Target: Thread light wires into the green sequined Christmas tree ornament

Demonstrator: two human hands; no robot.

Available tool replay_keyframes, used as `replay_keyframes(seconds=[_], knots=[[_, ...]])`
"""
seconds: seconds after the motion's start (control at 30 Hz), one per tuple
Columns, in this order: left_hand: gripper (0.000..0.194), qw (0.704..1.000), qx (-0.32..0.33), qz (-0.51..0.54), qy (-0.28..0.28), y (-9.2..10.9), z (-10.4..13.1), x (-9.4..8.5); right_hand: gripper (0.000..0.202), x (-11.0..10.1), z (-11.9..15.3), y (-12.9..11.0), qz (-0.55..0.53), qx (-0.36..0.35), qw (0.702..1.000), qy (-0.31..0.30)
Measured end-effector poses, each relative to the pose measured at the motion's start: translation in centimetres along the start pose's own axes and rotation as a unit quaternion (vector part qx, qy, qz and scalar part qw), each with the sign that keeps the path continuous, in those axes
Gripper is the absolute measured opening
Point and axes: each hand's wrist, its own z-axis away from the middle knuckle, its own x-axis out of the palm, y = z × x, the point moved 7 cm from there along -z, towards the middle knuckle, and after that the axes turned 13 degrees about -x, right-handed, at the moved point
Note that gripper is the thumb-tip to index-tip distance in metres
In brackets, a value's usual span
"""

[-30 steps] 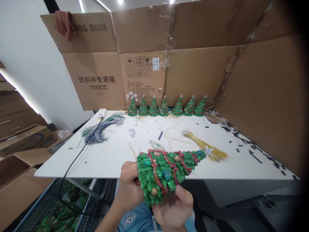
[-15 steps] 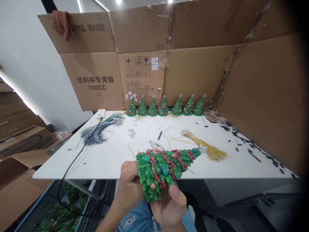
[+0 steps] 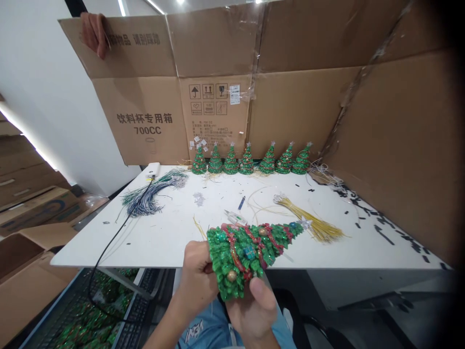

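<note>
A glittery green Christmas tree ornament (image 3: 238, 257) lies on its side in my hands, over the table's front edge. Red garlands, gold and blue baubles and a small blue gift decorate it, and its silver star points right. At the wide base, my left hand (image 3: 198, 274) is closed on the tree, its fingers partly hidden. My right hand (image 3: 254, 310) cups the lower side from beneath, with its thumb near the red garland. Just behind the tree lie a white pen-like tool (image 3: 236, 218) and a small dark blue stick (image 3: 241, 202).
Several finished-looking trees (image 3: 231, 160) stand along the cardboard wall (image 3: 298, 106). Bundles of yellow wires (image 3: 314, 218) and dark wires (image 3: 147, 198) lie on the white table (image 3: 163, 247). Black bits (image 3: 395, 232) are scattered at right. A black cable (image 3: 105, 252) hangs over a crate of trees (image 3: 87, 320).
The view has shifted slightly. My right thumb has moved a little to the left along the tree's lower side; both hands keep their hold.
</note>
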Motion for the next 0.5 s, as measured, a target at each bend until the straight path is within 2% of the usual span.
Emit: replay_keyframes(seconds=[0.17, 0.37, 0.5], knots=[[0.053, 1.000, -0.001, 0.012, -0.009, 0.0, -0.1, 0.1, 0.065, 0.2, 0.0, -0.1, -0.004, -0.003, 1.000, -0.005], [0.047, 1.000, 0.014, 0.012, -0.017, 0.2, 0.1, 0.2, 0.056, -0.4, -0.2, 0.0, 0.002, -0.002, 1.000, 0.001], [0.047, 0.999, 0.020, 0.017, -0.027, 0.2, 0.1, 0.5, 0.059, -0.8, -0.8, 0.3, 0.020, -0.017, 0.999, -0.029]])
